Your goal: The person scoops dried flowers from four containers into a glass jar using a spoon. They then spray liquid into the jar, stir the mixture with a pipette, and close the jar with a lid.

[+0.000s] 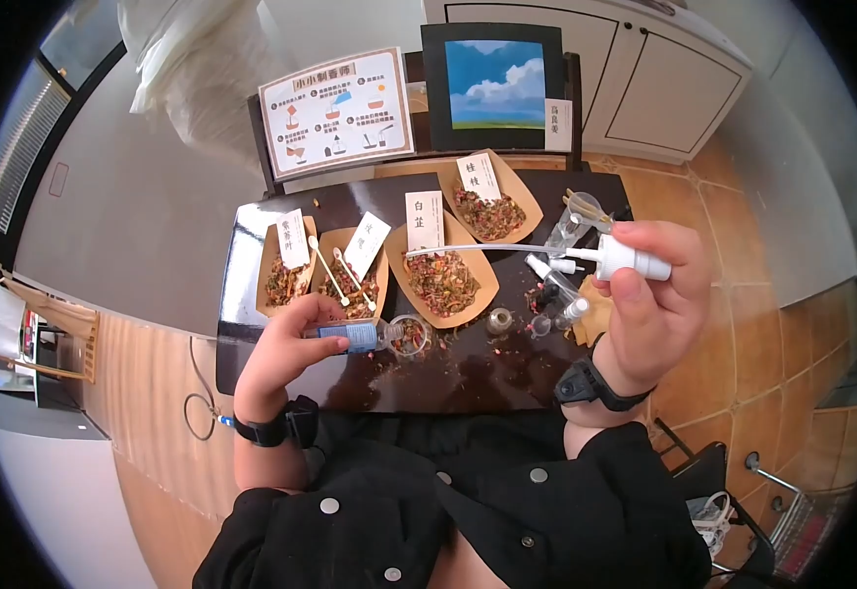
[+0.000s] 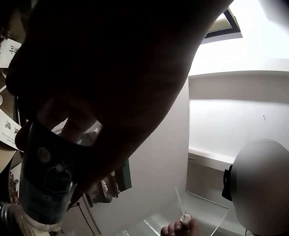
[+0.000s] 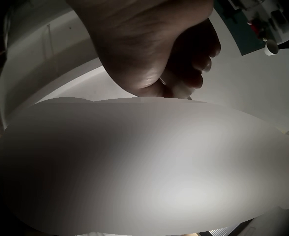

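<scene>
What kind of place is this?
Probably a craft table for blending scents or herbs: labelled paper trays of dried plant bits, an illustrated step-by-step sign, and a spray pump in the right hand.

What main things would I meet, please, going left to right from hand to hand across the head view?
Left hand, bottle with blue label, round clear container, small glass bottle, white cap, right hand.

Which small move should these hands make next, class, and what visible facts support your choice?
Probably tip the bottle slightly further over the glass cup with the left hand: the bottle's neck points at the cup, while the right hand holds the spray pump well aside, its tube outside any container.
</scene>
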### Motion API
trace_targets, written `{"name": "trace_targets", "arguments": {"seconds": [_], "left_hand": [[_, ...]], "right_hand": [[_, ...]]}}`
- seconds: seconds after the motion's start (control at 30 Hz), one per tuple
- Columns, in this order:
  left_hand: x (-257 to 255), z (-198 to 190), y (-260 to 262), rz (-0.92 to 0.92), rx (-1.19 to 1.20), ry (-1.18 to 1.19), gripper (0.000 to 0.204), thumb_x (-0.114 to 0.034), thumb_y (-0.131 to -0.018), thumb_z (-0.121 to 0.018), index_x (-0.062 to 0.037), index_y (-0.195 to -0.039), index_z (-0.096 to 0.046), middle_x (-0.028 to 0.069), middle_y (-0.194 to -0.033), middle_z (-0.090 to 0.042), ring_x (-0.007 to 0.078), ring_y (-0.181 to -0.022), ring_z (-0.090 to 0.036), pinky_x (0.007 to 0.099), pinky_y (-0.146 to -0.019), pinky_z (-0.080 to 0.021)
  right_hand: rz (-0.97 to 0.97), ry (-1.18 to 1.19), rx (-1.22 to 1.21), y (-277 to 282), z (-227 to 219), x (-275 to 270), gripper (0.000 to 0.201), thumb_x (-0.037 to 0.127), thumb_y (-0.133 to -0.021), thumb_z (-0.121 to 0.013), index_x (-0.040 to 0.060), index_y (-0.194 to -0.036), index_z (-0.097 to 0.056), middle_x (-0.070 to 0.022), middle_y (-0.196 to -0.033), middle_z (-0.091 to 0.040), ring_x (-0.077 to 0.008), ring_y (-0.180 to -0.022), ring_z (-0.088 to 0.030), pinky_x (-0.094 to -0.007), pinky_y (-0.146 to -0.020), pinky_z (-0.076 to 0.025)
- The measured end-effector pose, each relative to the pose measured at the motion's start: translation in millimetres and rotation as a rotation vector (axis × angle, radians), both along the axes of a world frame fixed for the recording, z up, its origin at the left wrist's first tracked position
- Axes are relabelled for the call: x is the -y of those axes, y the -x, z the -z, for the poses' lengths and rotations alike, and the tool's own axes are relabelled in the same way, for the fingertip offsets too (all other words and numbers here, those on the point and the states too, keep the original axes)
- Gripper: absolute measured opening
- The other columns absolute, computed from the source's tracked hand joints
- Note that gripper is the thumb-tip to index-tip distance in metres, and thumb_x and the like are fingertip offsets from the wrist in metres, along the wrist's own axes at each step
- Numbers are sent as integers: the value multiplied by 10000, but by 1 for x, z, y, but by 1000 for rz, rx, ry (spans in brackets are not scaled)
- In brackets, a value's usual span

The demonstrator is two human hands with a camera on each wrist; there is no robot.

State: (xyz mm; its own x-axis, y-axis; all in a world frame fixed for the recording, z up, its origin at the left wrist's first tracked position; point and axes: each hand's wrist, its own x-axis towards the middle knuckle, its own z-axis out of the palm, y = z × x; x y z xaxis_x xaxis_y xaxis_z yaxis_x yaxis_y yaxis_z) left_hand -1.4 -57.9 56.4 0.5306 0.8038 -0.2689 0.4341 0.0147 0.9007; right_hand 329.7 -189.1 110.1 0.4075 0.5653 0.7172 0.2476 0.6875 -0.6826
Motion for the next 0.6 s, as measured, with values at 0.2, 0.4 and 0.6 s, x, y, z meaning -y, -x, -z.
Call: {"name": "trace_targets", "arguments": {"seconds": [0.2, 0.4, 0.6], "left_hand": [[9, -10, -15, 2, -134, -122, 311, -32, -783, -790, -14, -1038, -612, 20, -897, -611, 107, -817, -551, 265, -706, -462], [7, -5, -11, 57, -148, -184, 350, -52, -781, -801, -16, -1070, -605, 36, -937, -626, 129, -851, -576, 269, -736, -477], [4, 5, -3, 5, 555, 93, 489, -116, -801, -789, -15, -1211, -543, 90, -1100, -640, 185, -985, -639, 296, -810, -525]], "right_hand": [[-22, 18, 8, 0, -2, 0, 251, 57, -839, -743, -15, -1067, -667, -97, -1046, -689, -133, -873, -612, -254, -779, -464], [-48, 54, 48, -2, -5, 1, 252, 43, -833, -741, -15, -1066, -667, -90, -1029, -685, -123, -854, -603, -247, -753, -454], [-89, 30, -28, -4, -2, 2, 238, 47, -823, -738, -16, -1042, -672, -96, -1021, -684, -131, -874, -611, -252, -778, -458]]}}
